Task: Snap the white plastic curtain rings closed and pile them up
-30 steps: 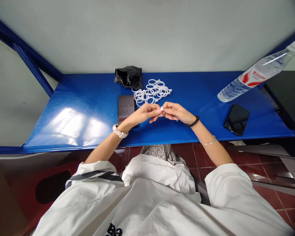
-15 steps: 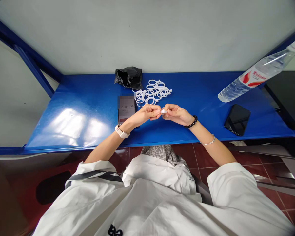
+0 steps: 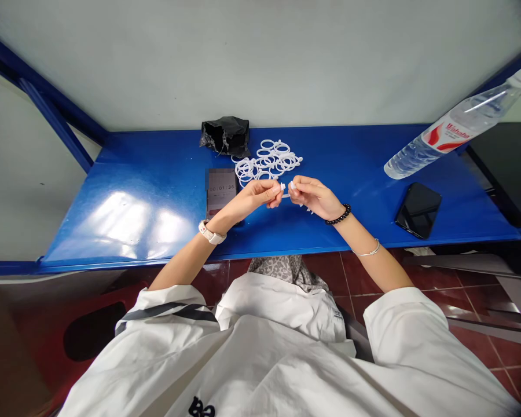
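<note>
My left hand (image 3: 263, 194) is closed, with a small white plastic end (image 3: 282, 186) pinched between thumb and forefinger. Facing it across a narrow gap, my right hand (image 3: 311, 194) is closed on another white plastic end (image 3: 292, 185). A thin white strip (image 3: 286, 196) spans the gap just below; the pieces look like parts of one ring, though the fingers hide most of it. Small white bits (image 3: 308, 209) show beneath my right hand; whether they lie on the table I cannot tell. Behind the hands is a pile of white plastic rings (image 3: 269, 161).
A black plastic bag (image 3: 226, 136) lies at the back of the blue table (image 3: 342, 156). A phone showing a timer (image 3: 220, 200) is beside my left forearm. To the right are a dark phone (image 3: 419, 209) and a water bottle (image 3: 447, 134); the table's front edge runs below my forearms.
My hands have moved slightly apart, and the white plastic between the fingertips now shows two separate ends with a gap. Small white bits have come into view beneath my right hand.
</note>
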`<state>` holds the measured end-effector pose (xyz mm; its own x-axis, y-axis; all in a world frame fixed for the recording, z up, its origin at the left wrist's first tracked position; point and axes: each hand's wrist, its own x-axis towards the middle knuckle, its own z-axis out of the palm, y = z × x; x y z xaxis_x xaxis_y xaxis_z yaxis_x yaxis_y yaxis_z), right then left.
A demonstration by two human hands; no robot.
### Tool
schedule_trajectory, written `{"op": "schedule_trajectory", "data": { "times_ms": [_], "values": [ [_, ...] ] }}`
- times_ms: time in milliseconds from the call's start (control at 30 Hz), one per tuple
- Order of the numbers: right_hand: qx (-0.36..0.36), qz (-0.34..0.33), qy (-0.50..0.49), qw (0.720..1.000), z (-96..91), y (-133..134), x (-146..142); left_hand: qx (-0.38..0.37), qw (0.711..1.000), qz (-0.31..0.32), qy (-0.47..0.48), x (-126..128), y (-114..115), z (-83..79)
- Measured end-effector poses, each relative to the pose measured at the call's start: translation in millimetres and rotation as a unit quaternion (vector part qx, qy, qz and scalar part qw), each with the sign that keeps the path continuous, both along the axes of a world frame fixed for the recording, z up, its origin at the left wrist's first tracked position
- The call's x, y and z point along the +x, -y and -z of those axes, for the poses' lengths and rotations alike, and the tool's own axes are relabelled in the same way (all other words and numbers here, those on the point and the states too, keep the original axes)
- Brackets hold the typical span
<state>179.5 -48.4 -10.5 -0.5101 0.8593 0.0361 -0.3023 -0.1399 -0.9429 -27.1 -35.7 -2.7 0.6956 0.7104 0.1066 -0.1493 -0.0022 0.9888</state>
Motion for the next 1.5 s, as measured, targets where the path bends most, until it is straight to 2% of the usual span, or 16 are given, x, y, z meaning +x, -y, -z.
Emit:
{"op": "schedule_trajectory", "data": {
  "times_ms": [167,233,267,300,400,467,533,600,700,833,1033,1167,1233,1333,1400,1500],
  "values": [
    [0.037,0.055,0.108,0.992,-2.4,-3.2,6.3,0.036,0.996,-0.063,-0.06,-3.4,-3.3,-0.9],
    [0.083,0.099,0.183,0.975,-1.9,-5.0,10.9,0.069,0.985,-0.115,-0.104,-4.7,-6.0,1.4],
    [0.12,0.134,0.24,0.954,-1.5,-6.0,13.7,0.096,0.976,-0.147,-0.132,-5.6,-7.9,3.0],
    [0.162,0.174,0.309,0.921,-1.3,-7.0,16.7,0.13,0.962,-0.178,-0.162,-6.8,-9.9,4.8],
    [0.257,0.27,0.52,0.768,-2.4,-9.9,26.3,0.241,0.912,-0.241,-0.229,-11.5,-16.5,10.4],
    [0.259,0.275,0.619,0.689,-4.3,-11.2,32.3,0.3,0.884,-0.246,-0.262,-14.6,-20.4,14.2],
    [0.233,0.243,0.682,0.649,-6.5,-11.9,37.5,0.346,0.852,-0.241,-0.311,-16.6,-23.0,18.6],
    [0.204,0.2,0.718,0.635,-8.0,-12.1,41.9,0.383,0.813,-0.231,-0.373,-16.9,-23.9,23.2],
    [0.186,0.165,0.727,0.64,-8.7,-12.3,47.0,0.423,0.762,-0.198,-0.448,-14.6,-22.3,28.4],
    [0.192,0.162,0.722,0.644,-9.0,-12.4,50.1,0.455,0.725,-0.155,-0.493,-9.7,-18.5,29.2],
    [0.196,0.158,0.721,0.645,-10.0,-11.4,48.9,0.458,0.725,-0.155,-0.49,-8.3,-18.1,26.7],
    [0.212,0.186,0.69,0.666,-9.9,-11.9,47.5,0.467,0.733,-0.208,-0.448,-10.7,-18.0,22.9],
    [0.227,0.203,0.646,0.7,-9.9,-11.9,45.4,0.469,0.738,-0.243,-0.42,-11.1,-17.1,20.2],
    [0.241,0.198,0.52,0.795,-8.7,-9.7,38.4,0.477,0.741,-0.264,-0.392,-9.8,-14.8,17.5],
    [0.234,0.176,0.428,0.855,-5.9,-7.2,30.8,0.503,0.735,-0.243,-0.384,-7.6,-12.6,17.6],
    [0.2,0.129,0.329,0.914,1.6,-3.9,16.9,0.566,0.715,-0.168,-0.374,-2.9,-7.7,20.0]
  ]
}}
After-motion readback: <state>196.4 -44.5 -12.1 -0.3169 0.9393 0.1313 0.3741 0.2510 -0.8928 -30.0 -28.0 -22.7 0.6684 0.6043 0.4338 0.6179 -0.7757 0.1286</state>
